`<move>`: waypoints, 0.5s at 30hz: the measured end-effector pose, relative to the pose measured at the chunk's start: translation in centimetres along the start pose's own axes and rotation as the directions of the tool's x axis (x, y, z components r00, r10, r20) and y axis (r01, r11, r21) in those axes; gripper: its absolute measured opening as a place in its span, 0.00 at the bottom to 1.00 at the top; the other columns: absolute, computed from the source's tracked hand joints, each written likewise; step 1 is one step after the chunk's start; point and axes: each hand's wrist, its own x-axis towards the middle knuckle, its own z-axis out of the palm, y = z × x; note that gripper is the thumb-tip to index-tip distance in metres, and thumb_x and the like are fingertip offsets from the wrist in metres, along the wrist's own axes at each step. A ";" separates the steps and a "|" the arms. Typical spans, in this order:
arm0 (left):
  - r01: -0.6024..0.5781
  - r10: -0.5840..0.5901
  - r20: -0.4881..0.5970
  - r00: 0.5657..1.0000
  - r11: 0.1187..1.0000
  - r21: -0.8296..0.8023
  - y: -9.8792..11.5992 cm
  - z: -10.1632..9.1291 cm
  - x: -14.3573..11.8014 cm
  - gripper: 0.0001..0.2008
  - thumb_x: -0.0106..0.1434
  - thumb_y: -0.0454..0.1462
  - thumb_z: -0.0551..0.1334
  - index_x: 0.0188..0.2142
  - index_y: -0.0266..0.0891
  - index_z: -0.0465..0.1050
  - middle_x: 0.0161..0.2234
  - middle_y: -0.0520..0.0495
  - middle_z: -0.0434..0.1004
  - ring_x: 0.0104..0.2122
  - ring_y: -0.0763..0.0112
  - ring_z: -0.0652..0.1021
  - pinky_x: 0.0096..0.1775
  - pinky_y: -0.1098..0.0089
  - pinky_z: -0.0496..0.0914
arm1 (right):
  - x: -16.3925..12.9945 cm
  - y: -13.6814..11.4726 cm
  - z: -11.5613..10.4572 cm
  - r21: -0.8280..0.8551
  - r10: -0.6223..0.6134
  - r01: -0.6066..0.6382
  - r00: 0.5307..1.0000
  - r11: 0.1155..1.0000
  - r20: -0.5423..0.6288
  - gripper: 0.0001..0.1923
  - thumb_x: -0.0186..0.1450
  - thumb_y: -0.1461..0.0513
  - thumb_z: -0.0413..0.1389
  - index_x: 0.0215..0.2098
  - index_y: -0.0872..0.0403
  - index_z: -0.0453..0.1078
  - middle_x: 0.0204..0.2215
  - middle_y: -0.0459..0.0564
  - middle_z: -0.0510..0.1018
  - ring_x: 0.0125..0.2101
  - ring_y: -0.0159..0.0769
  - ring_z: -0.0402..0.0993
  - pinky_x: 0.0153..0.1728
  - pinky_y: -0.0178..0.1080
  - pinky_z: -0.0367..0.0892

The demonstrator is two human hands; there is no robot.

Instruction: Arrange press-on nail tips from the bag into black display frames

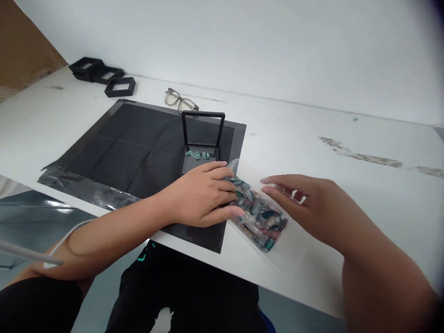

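Note:
A clear plastic bag (255,226) lies on the white table, filled with small glossy pieces in teal, green, clear and pink that look like press-on nails. My left hand (208,194) rests on the bag's left end, fingers stretched out and apart over its contents. To the right of the bag hovers my right hand (305,194), thumb and fingers parted; its lower fingers are partly hidden. Behind my left hand a black display case (203,113) stands with its clear-windowed lid raised. Several pale green nail-like pieces (197,155) lie in a row on its base.
A black ribbed mat (114,143) with taped edges covers the table's left part, under the case. Eyeglasses (180,100) lie behind it. Several black frames (120,87) sit at the far left. A white cable (31,252) crosses near my left forearm. A white wall closes the back.

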 end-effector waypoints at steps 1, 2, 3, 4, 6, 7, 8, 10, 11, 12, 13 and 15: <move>0.002 -0.002 -0.013 1.000 1.000 0.002 0.0 0.0 0.0 0.24 0.75 0.47 0.49 0.40 0.38 0.82 0.43 0.47 0.84 0.54 0.58 0.75 0.65 0.55 0.61 | 0.0 0.0 0.0 -0.003 0.000 0.000 1.000 1.000 0.001 0.21 0.68 0.42 0.51 0.44 0.41 0.79 0.34 0.42 0.84 0.25 0.33 0.74 0.26 0.39 0.68; 0.006 -0.006 -0.026 1.000 1.000 0.004 0.0 0.1 -0.1 0.25 0.74 0.47 0.50 0.37 0.38 0.82 0.42 0.48 0.84 0.54 0.59 0.76 0.65 0.56 0.61 | 0.0 0.0 0.0 -0.006 -0.001 0.001 1.000 1.000 0.002 0.21 0.68 0.42 0.51 0.44 0.41 0.79 0.34 0.42 0.84 0.25 0.33 0.74 0.26 0.39 0.68; 0.014 -0.014 -0.039 0.999 1.000 0.004 0.0 0.1 -0.1 0.25 0.74 0.47 0.50 0.35 0.39 0.82 0.40 0.49 0.85 0.53 0.60 0.76 0.65 0.57 0.61 | 0.0 0.0 0.1 -0.007 0.000 0.000 1.000 1.000 0.003 0.21 0.68 0.42 0.51 0.45 0.41 0.79 0.34 0.42 0.84 0.25 0.33 0.74 0.26 0.39 0.68; 0.023 -0.023 -0.051 0.998 1.000 0.004 0.0 0.1 -0.2 0.25 0.74 0.47 0.51 0.32 0.39 0.82 0.37 0.50 0.85 0.53 0.61 0.77 0.66 0.58 0.60 | 0.0 -0.1 0.1 -0.006 0.002 -0.002 1.000 1.000 0.005 0.21 0.68 0.41 0.51 0.46 0.41 0.79 0.35 0.43 0.84 0.26 0.34 0.74 0.27 0.39 0.69; 0.038 -0.038 -0.064 0.997 0.999 -0.002 0.1 0.1 -0.3 0.25 0.74 0.48 0.52 0.28 0.40 0.81 0.33 0.52 0.85 0.52 0.62 0.78 0.66 0.58 0.59 | 0.0 -0.1 0.2 -0.003 0.004 -0.003 1.000 1.000 0.009 0.22 0.68 0.41 0.50 0.47 0.41 0.78 0.34 0.44 0.84 0.26 0.34 0.74 0.27 0.39 0.69; 0.045 -0.046 -0.067 0.997 0.999 -0.009 0.1 0.0 -0.3 0.26 0.73 0.48 0.53 0.26 0.40 0.80 0.31 0.52 0.84 0.51 0.63 0.78 0.66 0.58 0.59 | 0.0 -0.2 0.3 -0.001 0.003 -0.003 1.000 1.000 0.011 0.23 0.68 0.41 0.50 0.47 0.42 0.78 0.35 0.44 0.84 0.26 0.35 0.74 0.27 0.39 0.69; 0.052 -0.053 -0.066 0.996 0.998 -0.020 0.1 0.0 -0.3 0.26 0.73 0.49 0.53 0.25 0.40 0.78 0.30 0.52 0.84 0.50 0.63 0.79 0.66 0.58 0.58 | 0.0 -0.2 0.4 0.001 0.002 -0.002 1.000 1.000 0.014 0.23 0.68 0.41 0.50 0.47 0.42 0.78 0.35 0.44 0.84 0.26 0.35 0.74 0.27 0.40 0.69; 0.060 -0.063 -0.053 0.997 0.996 -0.058 0.1 -0.1 -0.3 0.25 0.72 0.50 0.55 0.24 0.39 0.77 0.29 0.53 0.83 0.49 0.64 0.79 0.66 0.58 0.58 | 0.0 -0.2 0.4 0.001 -0.007 0.007 1.000 1.000 0.016 0.22 0.68 0.42 0.50 0.47 0.42 0.78 0.36 0.44 0.84 0.26 0.35 0.74 0.28 0.40 0.69; 0.066 -0.070 -0.043 0.997 0.994 -0.085 0.0 -0.2 -0.3 0.25 0.72 0.50 0.55 0.25 0.39 0.76 0.29 0.53 0.82 0.49 0.64 0.78 0.66 0.58 0.57 | -0.1 -0.2 0.4 0.002 -0.010 0.010 1.000 1.000 0.017 0.22 0.69 0.42 0.50 0.47 0.42 0.78 0.36 0.44 0.84 0.27 0.35 0.74 0.28 0.40 0.69; 0.073 -0.077 -0.031 0.997 0.991 -0.114 0.0 -0.3 -0.4 0.24 0.71 0.50 0.56 0.25 0.40 0.76 0.29 0.53 0.82 0.50 0.65 0.78 0.66 0.59 0.57 | -0.1 -0.2 0.4 0.002 -0.010 0.010 1.000 1.000 0.017 0.22 0.69 0.42 0.50 0.47 0.42 0.78 0.36 0.44 0.84 0.27 0.35 0.74 0.28 0.40 0.69; 0.081 -0.085 -0.017 0.996 0.986 -0.147 0.0 -0.4 -0.4 0.23 0.71 0.50 0.57 0.26 0.40 0.77 0.30 0.53 0.83 0.51 0.65 0.77 0.67 0.59 0.56 | -0.1 -0.2 0.4 0.003 -0.010 0.010 1.000 1.000 0.017 0.22 0.68 0.42 0.50 0.47 0.41 0.78 0.36 0.44 0.84 0.26 0.35 0.74 0.28 0.40 0.69; 0.104 -0.104 0.008 0.994 0.970 -0.219 0.0 -0.7 -0.4 0.20 0.70 0.50 0.58 0.28 0.41 0.77 0.32 0.54 0.83 0.52 0.65 0.76 0.67 0.59 0.54 | -0.2 -0.2 0.3 0.005 -0.006 0.006 1.000 1.000 0.019 0.22 0.68 0.41 0.50 0.47 0.41 0.77 0.35 0.43 0.83 0.26 0.34 0.74 0.28 0.39 0.69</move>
